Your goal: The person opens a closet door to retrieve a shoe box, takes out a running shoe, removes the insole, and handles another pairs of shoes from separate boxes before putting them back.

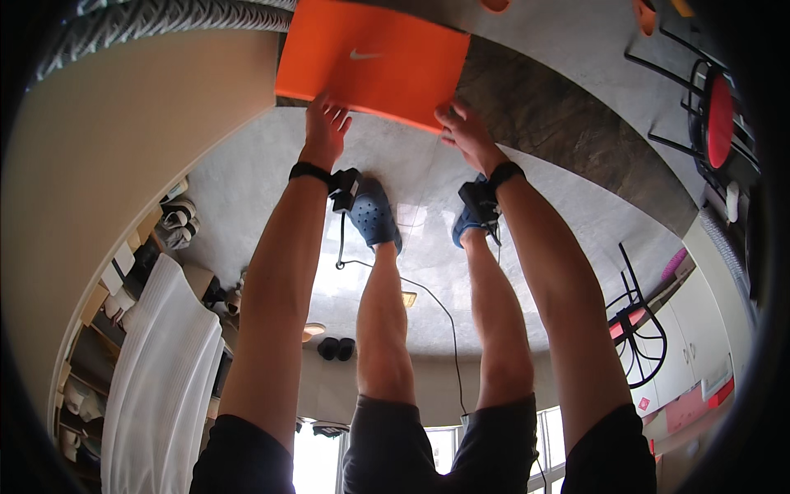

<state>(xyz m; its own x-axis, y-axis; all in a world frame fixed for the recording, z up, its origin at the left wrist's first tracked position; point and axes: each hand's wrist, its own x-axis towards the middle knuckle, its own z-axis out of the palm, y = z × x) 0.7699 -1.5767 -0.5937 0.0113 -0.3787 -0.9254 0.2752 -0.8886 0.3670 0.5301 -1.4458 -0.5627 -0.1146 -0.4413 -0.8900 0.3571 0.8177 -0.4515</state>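
An orange Nike shoebox [376,62] lies at the top of the head view, partly over a dark floor strip. At its near left edge is my left hand [327,126], fingers bent and slightly apart, the fingertips overlapping the edge. My right hand [466,133] is at the near right corner, thumb and fingers by the edge. Whether either hand bears any of the box's weight cannot be told. Each wrist wears a black strap with a small black device. A thin black cable [453,321] runs from the left device down past my legs.
Blue clogs [372,213] are on my feet on the grey floor. To the left stands a shoe rack [92,346] with a white cloth [160,370] beside a beige panel [154,105]. Black chairs with red seats [719,120] and white cabinets [685,327] are at the right.
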